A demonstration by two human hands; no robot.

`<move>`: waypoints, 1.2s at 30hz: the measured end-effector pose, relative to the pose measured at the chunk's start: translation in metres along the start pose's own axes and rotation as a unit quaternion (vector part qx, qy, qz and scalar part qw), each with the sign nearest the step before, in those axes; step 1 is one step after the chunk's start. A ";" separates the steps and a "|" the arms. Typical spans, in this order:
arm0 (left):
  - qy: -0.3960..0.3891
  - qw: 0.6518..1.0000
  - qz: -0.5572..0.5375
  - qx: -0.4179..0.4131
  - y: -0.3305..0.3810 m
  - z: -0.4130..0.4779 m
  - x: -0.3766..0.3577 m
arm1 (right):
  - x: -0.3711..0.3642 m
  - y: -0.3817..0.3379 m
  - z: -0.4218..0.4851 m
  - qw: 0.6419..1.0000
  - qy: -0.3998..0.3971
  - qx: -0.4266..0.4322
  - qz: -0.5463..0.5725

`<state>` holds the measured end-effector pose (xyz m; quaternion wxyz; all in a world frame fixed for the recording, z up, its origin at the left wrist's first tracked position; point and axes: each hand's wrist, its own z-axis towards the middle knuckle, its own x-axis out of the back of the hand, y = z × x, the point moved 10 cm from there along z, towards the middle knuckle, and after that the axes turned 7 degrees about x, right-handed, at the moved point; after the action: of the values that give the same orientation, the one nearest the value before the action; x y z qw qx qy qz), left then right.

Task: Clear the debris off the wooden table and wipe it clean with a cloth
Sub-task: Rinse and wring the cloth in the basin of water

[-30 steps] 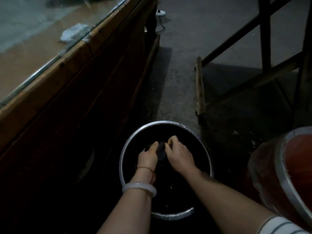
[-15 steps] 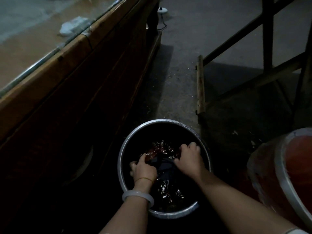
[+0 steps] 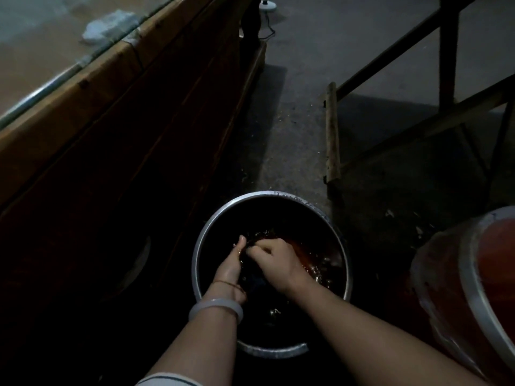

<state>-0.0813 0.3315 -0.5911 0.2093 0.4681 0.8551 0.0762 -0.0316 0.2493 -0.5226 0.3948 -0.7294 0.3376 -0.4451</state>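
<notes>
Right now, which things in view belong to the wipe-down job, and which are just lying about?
Job: dark cloth, gripped by left hand and right hand in the water basin; wooden table; white crumpled scrap on it.
Lying about: red tub; wooden frame; white corded gadget on the floor.

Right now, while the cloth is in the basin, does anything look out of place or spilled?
Yes. A crumpled white scrap lies on the wooden table near its edge, not yet cleared. Small pale crumbs are scattered on the floor beside the table. The dark hides any spill around the basin.
</notes>
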 end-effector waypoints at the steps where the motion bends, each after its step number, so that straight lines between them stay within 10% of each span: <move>1: 0.015 0.999 0.032 -0.010 0.002 -0.001 0.001 | 0.003 -0.007 -0.001 0.997 0.006 0.023 -0.069; 14: 0.090 0.983 0.150 -0.062 0.010 0.017 0.014 | 0.047 0.047 0.024 0.883 0.043 -0.031 -0.466; 19: 0.188 0.970 0.150 -0.043 0.001 0.033 0.043 | -0.001 0.094 -0.002 0.922 -0.111 -0.135 -0.345; 29: -0.018 0.998 -0.033 0.044 -0.003 0.015 0.007 | -0.021 0.014 -0.001 0.992 -0.031 -0.028 0.121; 36: 0.038 0.999 -0.015 0.005 -0.005 0.012 0.003 | 0.007 -0.011 0.004 0.977 0.027 0.034 -0.210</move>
<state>-0.0816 0.3307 -0.6046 0.1757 0.4529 0.8697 0.0866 -0.0239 0.2500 -0.5116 0.3075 -0.7578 0.1726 -0.5490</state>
